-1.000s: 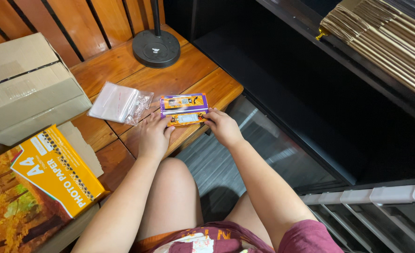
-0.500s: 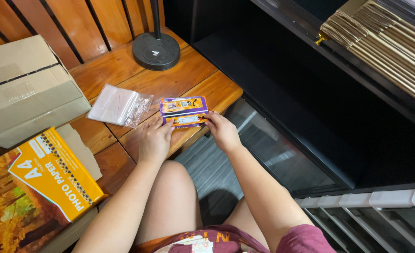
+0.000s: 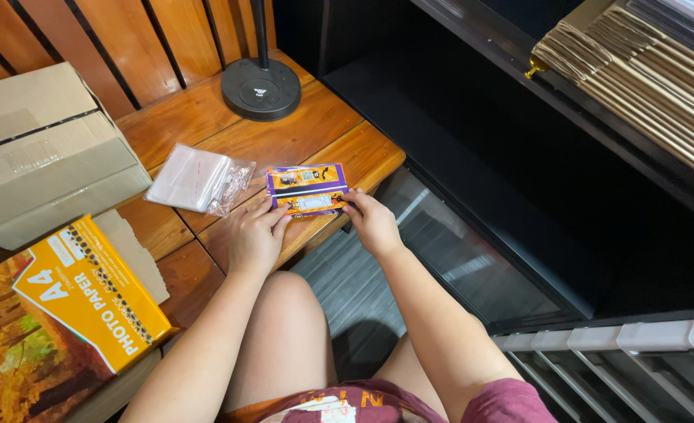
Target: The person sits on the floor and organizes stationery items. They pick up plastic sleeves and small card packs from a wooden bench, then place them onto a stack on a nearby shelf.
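Note:
A small purple and orange printed card packet (image 3: 306, 188) lies flat on the wooden table (image 3: 284, 137) near its front right corner. My left hand (image 3: 254, 235) rests on the table with its fingertips touching the packet's near left edge. My right hand (image 3: 372, 221) pinches the packet's near right corner at the table edge. A clear plastic bag (image 3: 198, 178) lies just left of the packet, apart from both hands.
A round black lamp base (image 3: 261, 86) stands at the back of the table. A cardboard box (image 3: 41, 153) sits at left, an orange photo paper pack (image 3: 88, 294) below it. Dark shelving (image 3: 519, 157) and folded brown paper bags (image 3: 645, 70) are at right.
Both hands and the packet stay almost where they were. The view has shifted slightly, nothing else moved.

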